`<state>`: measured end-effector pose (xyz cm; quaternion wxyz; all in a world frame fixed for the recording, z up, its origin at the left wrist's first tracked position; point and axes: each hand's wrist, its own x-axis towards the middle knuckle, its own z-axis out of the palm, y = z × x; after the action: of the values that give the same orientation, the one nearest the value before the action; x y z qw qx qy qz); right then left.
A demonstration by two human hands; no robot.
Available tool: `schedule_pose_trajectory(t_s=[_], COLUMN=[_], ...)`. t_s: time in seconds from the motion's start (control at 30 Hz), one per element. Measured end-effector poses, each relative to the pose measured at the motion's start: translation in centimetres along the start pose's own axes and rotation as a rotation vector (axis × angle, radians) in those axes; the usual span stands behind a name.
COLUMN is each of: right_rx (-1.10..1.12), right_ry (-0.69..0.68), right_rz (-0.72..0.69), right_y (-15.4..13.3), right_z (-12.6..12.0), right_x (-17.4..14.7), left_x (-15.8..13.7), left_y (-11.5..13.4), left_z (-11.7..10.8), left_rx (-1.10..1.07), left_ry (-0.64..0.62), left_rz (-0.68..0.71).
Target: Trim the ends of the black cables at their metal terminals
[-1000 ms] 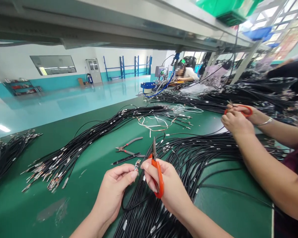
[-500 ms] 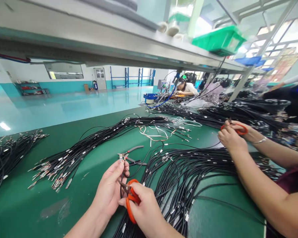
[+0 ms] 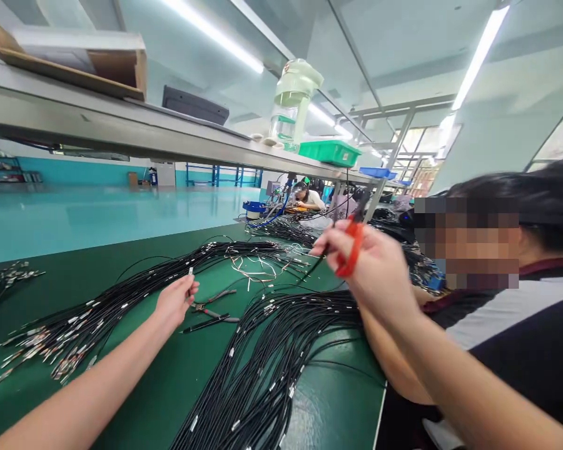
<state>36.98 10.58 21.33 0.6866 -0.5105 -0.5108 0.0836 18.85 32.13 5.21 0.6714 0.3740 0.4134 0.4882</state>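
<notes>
My left hand (image 3: 174, 301) is over the green table, its fingers closed on a black cable's end, with a pale connector tip (image 3: 191, 271) poking out above them. Raised at the right, my right hand (image 3: 380, 259) grips scissors by their orange handles (image 3: 353, 250), dark blades pointing up. A dark strand (image 3: 315, 265) slants down from its fingertips, blurred; I cannot tell whether they hold it. Red-and-grey pliers (image 3: 211, 307) and a thin black pen-like tool (image 3: 207, 323) lie beside my left hand. A thick bundle of black cables (image 3: 281, 337) spreads between my arms.
Another cable bundle (image 3: 154, 278) lies across the table (image 3: 136, 375) behind my left hand, near white and reddish loose wires (image 3: 253, 267). A co-worker (image 3: 507, 337) sits close at the right. Overhead runs a shelf (image 3: 169, 134) bearing a green bin (image 3: 331, 152).
My hands have moved apart: the left went forward and left with the cable end, the right rose to the right with the scissors. The view has tilted up and turned right, bringing the co-worker in.
</notes>
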Motion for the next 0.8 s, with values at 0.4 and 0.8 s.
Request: schedule_pose_trajectory(t_s=[0.4,0.8], right_rx=[-0.028,-0.123], right_ry=[0.106,0.153], right_rz=[-0.377,-0.595], right_y=[-8.6,-13.5], right_z=[-3.5,-5.3], right_x=[3.9,3.7], left_x=[0.7,-6.1], left_y=[-0.6,-4.4], left_z=[1.0,4.5], left_rx=[0.515,0.761], left_ry=[0.028,-0.535], left_rz=[0.190,0.450])
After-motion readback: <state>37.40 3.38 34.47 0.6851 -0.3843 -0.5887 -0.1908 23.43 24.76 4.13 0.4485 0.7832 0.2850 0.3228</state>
